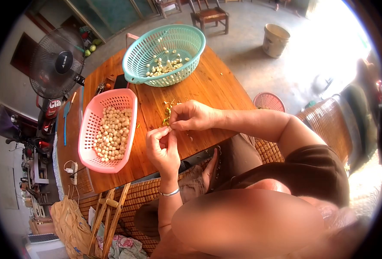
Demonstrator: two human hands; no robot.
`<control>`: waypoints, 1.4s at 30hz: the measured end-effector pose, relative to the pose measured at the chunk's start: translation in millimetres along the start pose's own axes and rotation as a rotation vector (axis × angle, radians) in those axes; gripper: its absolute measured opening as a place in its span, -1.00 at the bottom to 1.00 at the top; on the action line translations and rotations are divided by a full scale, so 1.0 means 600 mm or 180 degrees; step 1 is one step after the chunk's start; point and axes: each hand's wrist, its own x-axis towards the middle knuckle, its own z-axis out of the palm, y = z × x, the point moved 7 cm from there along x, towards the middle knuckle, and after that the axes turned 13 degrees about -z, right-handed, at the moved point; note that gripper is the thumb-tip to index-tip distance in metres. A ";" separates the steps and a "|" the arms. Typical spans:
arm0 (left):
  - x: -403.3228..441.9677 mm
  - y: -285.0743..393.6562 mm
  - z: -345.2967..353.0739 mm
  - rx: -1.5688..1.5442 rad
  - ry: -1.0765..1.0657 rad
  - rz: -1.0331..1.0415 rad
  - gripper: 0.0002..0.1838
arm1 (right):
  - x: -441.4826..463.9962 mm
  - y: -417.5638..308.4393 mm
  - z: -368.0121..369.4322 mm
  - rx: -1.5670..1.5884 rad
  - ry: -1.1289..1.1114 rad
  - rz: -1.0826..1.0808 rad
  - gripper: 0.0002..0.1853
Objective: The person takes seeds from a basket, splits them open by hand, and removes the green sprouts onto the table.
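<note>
My left hand (163, 151), with a silver bangle at its wrist, is closed in a pinch over the near side of the wooden table. Against its fingertips, my right hand (196, 115) also pinches. A small pale seed (170, 127), mostly hidden by the fingers, is between them. Just beyond the hands lies a small heap of green and yellow sprouts (167, 113). To the left, a pink basket (84, 142) holds many round cream-coloured seeds (113, 134) that look like lotus seeds. A teal colander (133, 64) at the far side holds split pale pieces (165, 68).
The wooden table (219, 93) has its edge near my lap. A black fan (57, 62) stands left, by a blue-handled tool (65, 125) and a power strip (73, 172). A bucket (276, 41), a wooden chair (210, 16) and a red basket (269, 102) are on the floor.
</note>
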 end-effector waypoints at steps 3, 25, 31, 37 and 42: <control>-0.001 -0.002 -0.001 0.0021 0.0005 -0.0022 -0.81 | 0.000 -0.002 0.001 0.0072 -0.0001 0.0037 -0.89; 0.003 -0.010 -0.002 0.0203 0.0023 0.0057 -0.81 | -0.002 -0.018 -0.009 -0.1006 0.0150 -0.0254 -0.88; 0.011 -0.039 -0.003 -0.0653 -0.0093 -0.0737 -0.87 | -0.002 0.011 -0.001 -0.0285 0.0150 -0.0001 -0.93; 0.014 -0.034 0.004 -0.0974 -0.0343 -0.0775 -0.84 | -0.001 0.017 0.002 0.0174 0.0100 0.0384 -0.91; 0.014 -0.039 0.002 -0.1007 -0.0418 -0.0893 -0.83 | -0.001 0.015 0.004 0.0252 0.0198 0.0341 -0.87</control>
